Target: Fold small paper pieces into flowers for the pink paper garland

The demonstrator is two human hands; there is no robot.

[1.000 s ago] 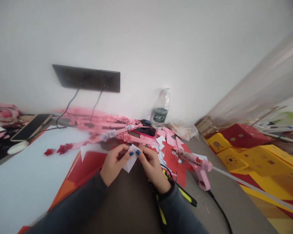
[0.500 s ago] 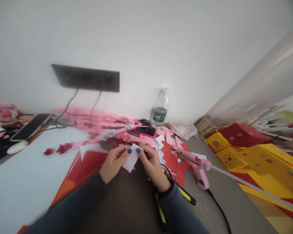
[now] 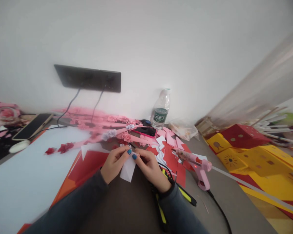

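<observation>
A small folded piece of white paper (image 3: 128, 169) hangs between my hands, creased down its length. My left hand (image 3: 116, 162) pinches its top edge with the thumb, and my right hand (image 3: 148, 165) pinches the same edge from the other side. Both thumbs nearly meet; the other fingertips are hidden behind them. Behind the hands lie pink paper branches with white paper flowers (image 3: 108, 134) and red paper flowers (image 3: 65, 148). Under my right forearm rests a black and yellow tool (image 3: 187, 196), partly covered, so its kind is unclear.
To the right a pink glue gun (image 3: 195, 162) stands with its cord trailing forward. Beyond are a water bottle (image 3: 160, 112), a pink-cased phone (image 3: 145, 131) and paper scraps (image 3: 171, 139). White sheets (image 3: 26, 175) cover the left; yellow and red boxes (image 3: 246, 136) stand far right.
Both thumbs have come closer together at the paper's top edge. The paper now hangs lower and looks longer and narrower below the fingers.
</observation>
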